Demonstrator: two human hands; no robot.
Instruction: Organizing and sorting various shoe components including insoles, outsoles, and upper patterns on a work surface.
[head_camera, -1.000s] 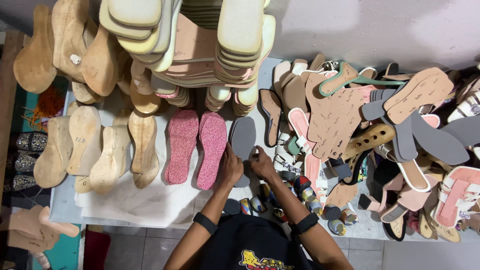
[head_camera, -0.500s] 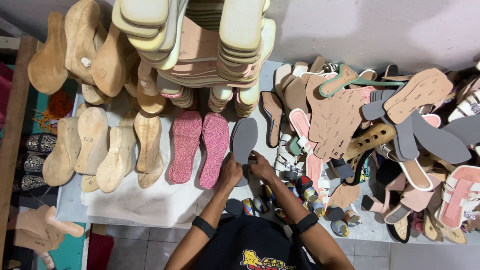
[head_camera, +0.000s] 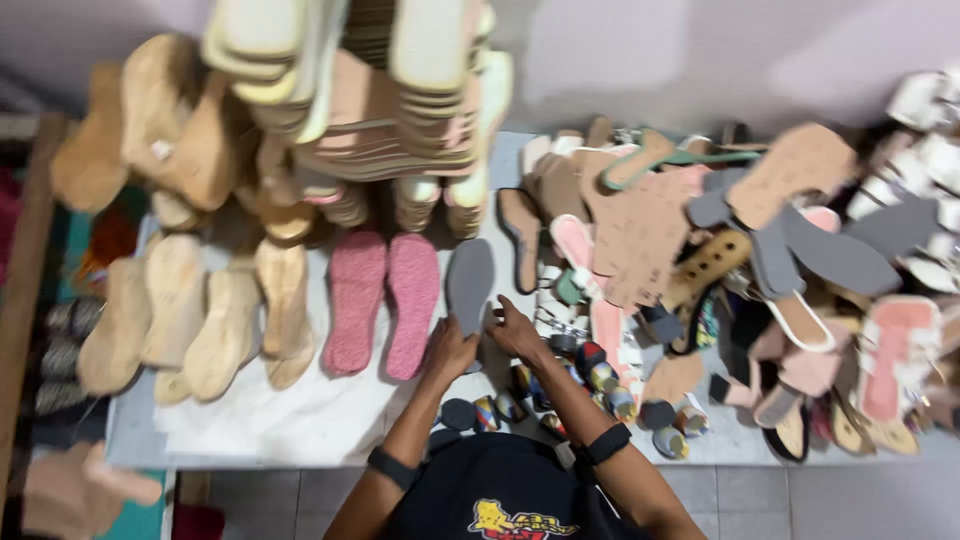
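- Head view: the left hand (head_camera: 450, 350) is resting at the heel end of a grey insole (head_camera: 470, 283), which is lying flat on the bench (head_camera: 300, 430) near its middle, just right of a pair of pink insoles (head_camera: 385, 300). The fingers seem to be pinching or pressing the heel edge, though blur is making the exact grasp hard to tell.
- Head view: the right hand (head_camera: 518, 330) is sitting just beside the same heel end, fingers loosely curled; I cannot tell whether they are touching the insole or holding anything.
- Head view: tan soles (head_camera: 200, 320) are lying toward the bench's left edge, a tall stack of soles (head_camera: 400, 110) is looming over the far edge, and a heap of sandal parts (head_camera: 760, 250) is crowding the right side.
- Head view: small round pieces (head_camera: 600, 378) are lying along the near edge by the right forearm.
- Risk, as I judge it: the forearm sweeping sideways could be knocking the small pieces off the near edge, and bumping the leaning stack could be sending soles sliding onto the grey insole.
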